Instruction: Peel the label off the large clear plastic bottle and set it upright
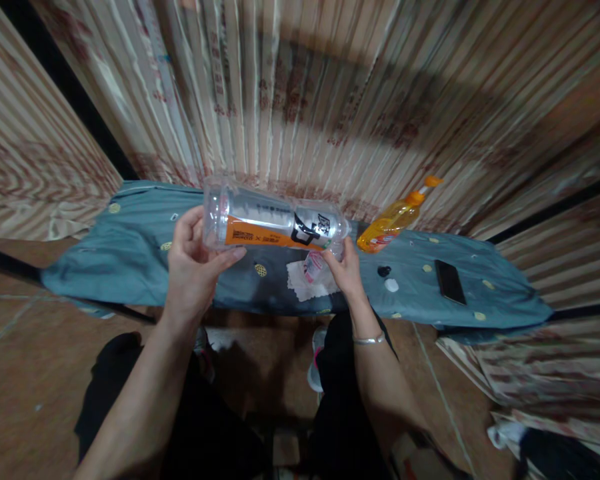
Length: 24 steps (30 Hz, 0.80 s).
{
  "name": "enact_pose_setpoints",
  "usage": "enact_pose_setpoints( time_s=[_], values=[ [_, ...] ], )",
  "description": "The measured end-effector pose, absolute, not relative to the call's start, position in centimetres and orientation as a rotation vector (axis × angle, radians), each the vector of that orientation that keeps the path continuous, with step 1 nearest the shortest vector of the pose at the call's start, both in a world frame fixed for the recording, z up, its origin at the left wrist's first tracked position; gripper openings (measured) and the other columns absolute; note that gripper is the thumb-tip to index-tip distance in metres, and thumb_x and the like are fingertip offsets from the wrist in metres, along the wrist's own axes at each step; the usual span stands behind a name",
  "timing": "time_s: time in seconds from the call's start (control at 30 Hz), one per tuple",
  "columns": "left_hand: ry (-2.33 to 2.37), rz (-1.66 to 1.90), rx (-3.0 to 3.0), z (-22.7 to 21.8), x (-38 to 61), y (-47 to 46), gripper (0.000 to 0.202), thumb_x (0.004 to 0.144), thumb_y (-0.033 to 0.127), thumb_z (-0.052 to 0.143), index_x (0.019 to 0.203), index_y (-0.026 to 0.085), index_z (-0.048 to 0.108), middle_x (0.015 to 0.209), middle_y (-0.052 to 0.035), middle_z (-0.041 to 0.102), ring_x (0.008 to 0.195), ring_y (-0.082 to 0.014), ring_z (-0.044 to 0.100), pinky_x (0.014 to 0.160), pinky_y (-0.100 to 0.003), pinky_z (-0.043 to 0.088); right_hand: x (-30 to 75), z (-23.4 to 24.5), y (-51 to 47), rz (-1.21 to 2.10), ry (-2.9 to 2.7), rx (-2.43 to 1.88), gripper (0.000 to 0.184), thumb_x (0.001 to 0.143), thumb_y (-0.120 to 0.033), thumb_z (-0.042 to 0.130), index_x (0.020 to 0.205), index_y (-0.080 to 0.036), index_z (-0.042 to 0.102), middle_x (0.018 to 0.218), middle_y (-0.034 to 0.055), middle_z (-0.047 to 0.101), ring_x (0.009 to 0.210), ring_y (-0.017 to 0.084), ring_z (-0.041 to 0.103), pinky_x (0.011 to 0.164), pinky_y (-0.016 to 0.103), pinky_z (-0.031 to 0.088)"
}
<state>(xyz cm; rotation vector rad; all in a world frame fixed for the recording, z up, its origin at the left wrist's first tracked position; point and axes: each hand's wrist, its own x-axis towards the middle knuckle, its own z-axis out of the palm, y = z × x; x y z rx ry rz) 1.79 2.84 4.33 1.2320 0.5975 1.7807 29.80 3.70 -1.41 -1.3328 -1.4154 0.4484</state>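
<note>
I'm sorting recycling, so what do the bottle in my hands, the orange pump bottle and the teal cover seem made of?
Held bottle: probably clear, glossy plastic; it's transparent with bright glints. Orange pump bottle: likely translucent plastic, as light shows through. Teal cover: matte cloth, apparently, from its soft folds.

Clear, silver-and-orange-labelled plastic bottle [276, 217], sideways in midair, neck toward the right.

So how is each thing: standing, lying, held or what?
Clear bottle, sideways, in both hands
Left hand, gripping its base end
Right hand, gripping its neck end
Pump bottle, upright
Phone, lying flat
White sheet, spread out
Pink-marked item, state unclear
Black piece, lying loose
White piece, lying loose
Cloth, creased
</note>
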Motion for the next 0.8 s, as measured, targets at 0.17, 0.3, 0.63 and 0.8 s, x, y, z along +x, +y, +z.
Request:
enact_pose_setpoints(
  time_s=[0.17, 0.3, 0.63, 0.8],
  values=[
    [0.556, 1.791, 1.201, 4.57, 2.08, 2.90, 0.069, 0.050, 0.008, 0.096, 0.111, 0.025, 0.069, 0.106, 0.0025, 0.075, 0.095, -0.0108, 0.072, 0.086, -0.021, 0.059, 29.66, -1.13, 3.56, 0.442, -1.424, -1.326, 0.043, 0.081, -0.045, 0.066, 0.115, -0.020, 0.058, 0.102, 0.0070, 0.071, 0.098, 0.025, 0.064, 0.091, 0.039, 0.049],
    [0.547, 1.796, 1.218, 4.57, 2.09, 2.96, 0.069, 0.051, 0.009, 0.096, 0.113, 0.025, 0.068, 0.109, 0.0017, 0.075, 0.096, -0.0112, 0.072, 0.086, -0.021, 0.058, 29.68, -1.06, 3.52, 0.439, -1.428, -1.334, 0.045, 0.081, -0.045, 0.066, 0.117, -0.020, 0.058, 0.103, 0.0071, 0.071, 0.099, 0.025, 0.064, 0.092, 0.039, 0.049],
    [0.589, 1.784, 1.247, 4.51, 1.85, 3.08, 0.070, 0.053, 0.016, 0.098, 0.116, 0.025, 0.066, 0.113, -0.0009, 0.074, 0.102, -0.0165, 0.071, 0.091, -0.027, 0.059, 29.66, -1.06, 3.59, 0.460, -1.401, -1.361, 0.041, 0.079, -0.047, 0.068, 0.110, -0.020, 0.059, 0.100, 0.0065, 0.070, 0.090, 0.024, 0.064, 0.086, 0.039, 0.051],
    [0.595, 1.781, 1.230, 4.73, 2.02, 2.98, 0.071, 0.052, 0.016, 0.098, 0.115, 0.026, 0.067, 0.115, -0.0011, 0.074, 0.104, -0.0167, 0.071, 0.092, -0.027, 0.059, 29.69, -1.12, 3.57, 0.458, -1.413, -1.348, 0.041, 0.080, -0.045, 0.068, 0.112, -0.020, 0.059, 0.101, 0.0061, 0.070, 0.092, 0.024, 0.064, 0.087, 0.039, 0.052]
  ],
)
